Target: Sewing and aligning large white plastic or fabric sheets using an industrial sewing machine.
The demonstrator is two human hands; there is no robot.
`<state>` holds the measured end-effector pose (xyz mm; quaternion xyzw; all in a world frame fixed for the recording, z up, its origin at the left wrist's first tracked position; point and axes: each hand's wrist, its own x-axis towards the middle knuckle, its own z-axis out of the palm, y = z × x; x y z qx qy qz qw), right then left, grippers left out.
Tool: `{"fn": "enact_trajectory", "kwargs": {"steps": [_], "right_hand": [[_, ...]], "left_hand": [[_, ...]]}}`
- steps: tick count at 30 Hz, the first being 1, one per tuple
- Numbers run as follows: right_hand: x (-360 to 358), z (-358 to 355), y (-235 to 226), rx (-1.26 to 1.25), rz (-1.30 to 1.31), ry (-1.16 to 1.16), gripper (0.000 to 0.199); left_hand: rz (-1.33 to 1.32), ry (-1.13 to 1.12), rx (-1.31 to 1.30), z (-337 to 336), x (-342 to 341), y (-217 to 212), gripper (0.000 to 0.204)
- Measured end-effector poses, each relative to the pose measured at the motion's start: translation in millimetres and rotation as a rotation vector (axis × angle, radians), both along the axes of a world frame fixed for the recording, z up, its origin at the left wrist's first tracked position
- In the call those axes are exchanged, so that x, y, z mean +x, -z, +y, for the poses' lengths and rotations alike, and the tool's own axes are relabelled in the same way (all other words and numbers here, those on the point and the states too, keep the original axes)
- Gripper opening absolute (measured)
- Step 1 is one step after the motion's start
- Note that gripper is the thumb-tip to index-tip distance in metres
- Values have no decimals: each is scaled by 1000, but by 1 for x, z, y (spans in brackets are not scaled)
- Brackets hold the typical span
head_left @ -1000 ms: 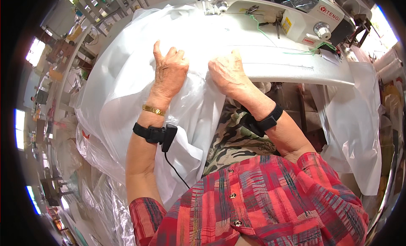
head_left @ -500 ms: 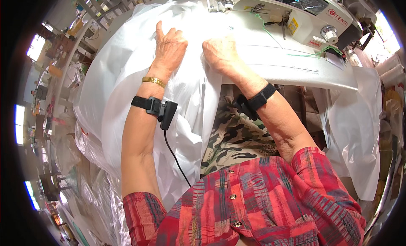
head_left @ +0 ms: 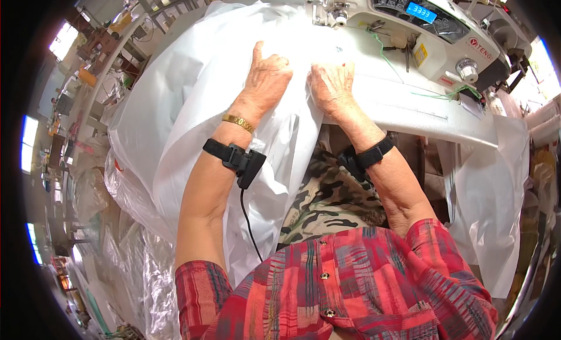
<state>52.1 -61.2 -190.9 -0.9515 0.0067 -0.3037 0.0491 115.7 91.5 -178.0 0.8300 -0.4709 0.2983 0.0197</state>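
Note:
A large translucent white sheet [head_left: 175, 106] is spread over the left side of the sewing table and hangs down in folds toward my lap. My left hand [head_left: 270, 77] rests on it with most fingers curled into the material and one finger sticking out to the far left. Close by on the right, my right hand [head_left: 333, 87] is closed on the sheet's edge, fingertips hidden in glare. Both hands are just in front of the needle area of a white sewing machine [head_left: 444, 55]. The pinched material itself is overexposed.
The table [head_left: 403, 109] carries a printed ruler scale along its front edge. Green thread [head_left: 435, 95] trails near the machine's base. More white sheeting [head_left: 491, 194] hangs at the right end. Clear plastic film [head_left: 146, 270] lies bunched at lower left.
The whole view has shifted, so machine and hands appear farther right and lower. My hands keep their grip and look slightly closer together. The machine's display is more fully in view.

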Motion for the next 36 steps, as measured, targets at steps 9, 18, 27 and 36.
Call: {"fn": "enact_trajectory", "kwargs": {"steps": [9,18,27,36], "right_hand": [[22,-16,-4,33,108,-63,13],[-1,-33,12,88,-36,-299,17],[-11,-34,6,13,-36,-309,16],[-5,-36,4,-23,-70,-251,16]], "left_hand": [[13,-98,65,-18,21,-4,19],[302,14,-164,-13,6,-12,14],[292,-53,-60,-17,-21,3,25],[355,-87,-104,-28,-8,-5,16]]}}
